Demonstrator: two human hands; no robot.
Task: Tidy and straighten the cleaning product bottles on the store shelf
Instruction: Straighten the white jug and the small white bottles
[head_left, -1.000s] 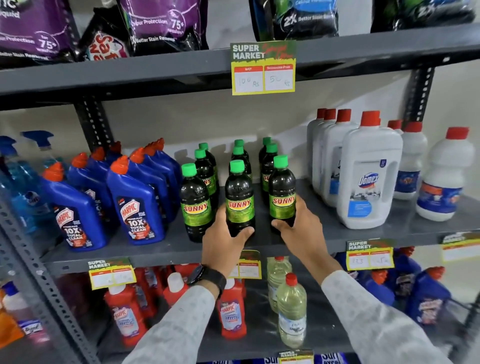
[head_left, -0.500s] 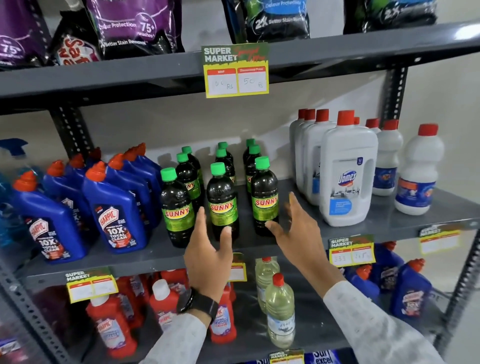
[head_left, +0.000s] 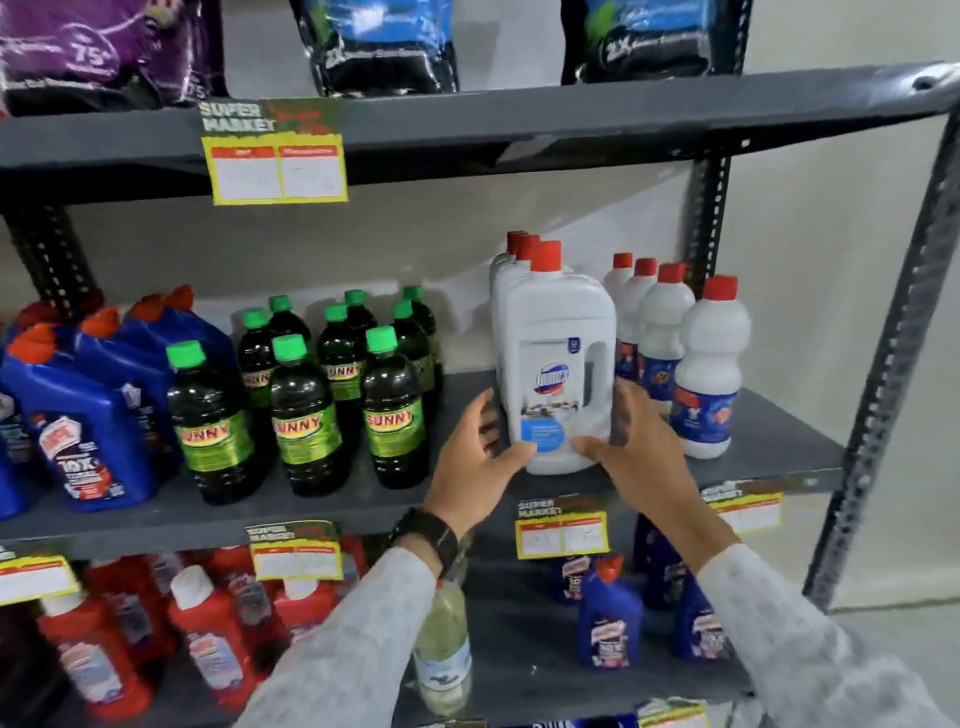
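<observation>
Nearest the camera, two pale sleeves are reaching up toward the middle shelf (head_left: 769, 457), the left wrist wearing a dark watch (head_left: 428, 535). The left hand (head_left: 475, 475) and right hand (head_left: 641, 449) are cupping the lower part of the front white Domex bottle (head_left: 558, 364) from either side — thumbs touching its base, fingers spread rather than clenched (the frame is blurred, so how firm the hold is I cannot tell). The bottle is standing upright at the shelf's front edge, heading a row of red-capped jugs. Left of it, green-capped Sunny bottles (head_left: 304, 415) are standing in rows; to its right, rounder white bottles (head_left: 709, 364) are lining up toward the wall.
</observation>
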